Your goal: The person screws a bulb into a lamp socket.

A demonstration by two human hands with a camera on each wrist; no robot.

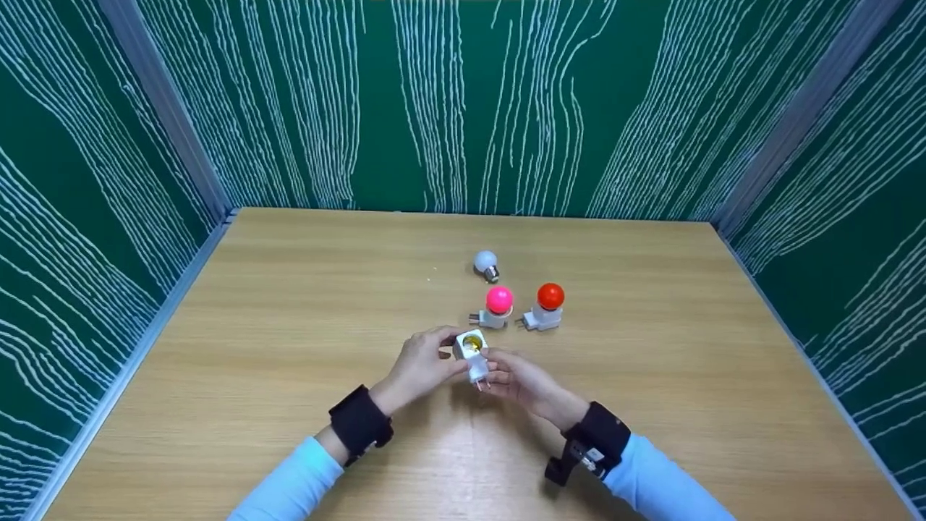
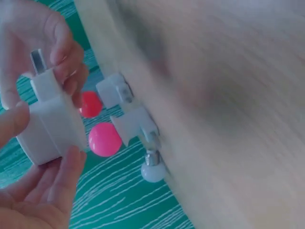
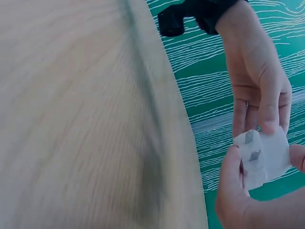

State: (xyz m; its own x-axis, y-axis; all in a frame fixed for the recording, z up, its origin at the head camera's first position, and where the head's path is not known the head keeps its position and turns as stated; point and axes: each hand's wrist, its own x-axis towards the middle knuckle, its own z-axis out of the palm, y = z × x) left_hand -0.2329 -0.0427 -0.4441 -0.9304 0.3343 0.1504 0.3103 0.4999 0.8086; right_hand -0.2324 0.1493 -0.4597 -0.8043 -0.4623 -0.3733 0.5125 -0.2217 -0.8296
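Just in front of the standing bulbs, both hands hold a white plug-in lamp socket (image 1: 477,367) above the table. Its round opening with a brass-coloured lining faces up in the head view, and its two metal prongs point toward the person. The left hand (image 1: 427,365) grips the socket's body from the left, thumb and fingers on opposite sides, as the left wrist view shows. From the right, the right hand (image 1: 528,383) pinches it with thumb and finger, seen in the right wrist view. Beyond them stand a pink bulb (image 1: 499,299) and a red bulb (image 1: 550,296), each in a white socket.
A white bulb (image 1: 485,261) with a metal screw base lies on the wooden table (image 1: 325,289) behind the pink one. Green panels (image 1: 477,108) with white wavy lines enclose the table at the back and sides. Both wrists wear black bands (image 1: 362,425).
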